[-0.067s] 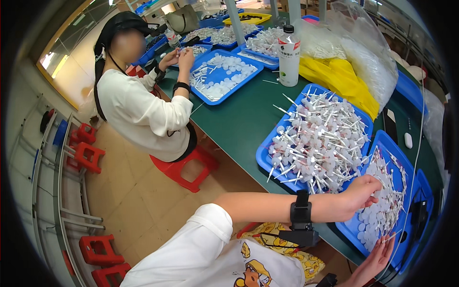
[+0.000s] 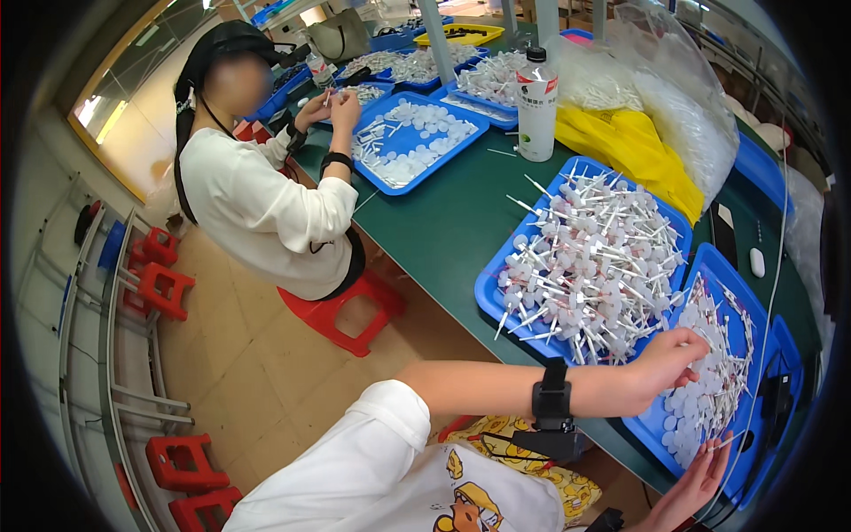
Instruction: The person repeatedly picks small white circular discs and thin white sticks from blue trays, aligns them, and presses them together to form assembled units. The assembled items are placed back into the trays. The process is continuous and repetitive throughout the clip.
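My left hand (image 2: 667, 365) is over the small blue tray (image 2: 640, 424), its fingers curled together above the loose parts. Whatever they pinch is hidden or too small to name. At the tray's near end my right hand (image 2: 700, 483) holds a thin white stick (image 2: 725, 442) between thumb and fingers. White translucent discs (image 2: 683, 417) and short white sticks (image 2: 722, 390) lie mixed in this tray. Beside my left wrist, a larger blue tray (image 2: 486, 293) carries a high heap of white sticks with round discs (image 2: 594, 257).
A white bottle (image 2: 535, 111) stands behind the heap, near a yellow bag (image 2: 625, 146) and clear plastic bags (image 2: 687, 106). A phone (image 2: 722, 232) and a white oval object (image 2: 757, 262) lie right. Across the green table (image 2: 425, 239), a co-worker (image 2: 257, 195) handles small parts by another tray (image 2: 403, 188).
My left forearm and wrist have shifted very slightly, with the fingers still curled over the tray. My right hand stays almost in place with the stick.
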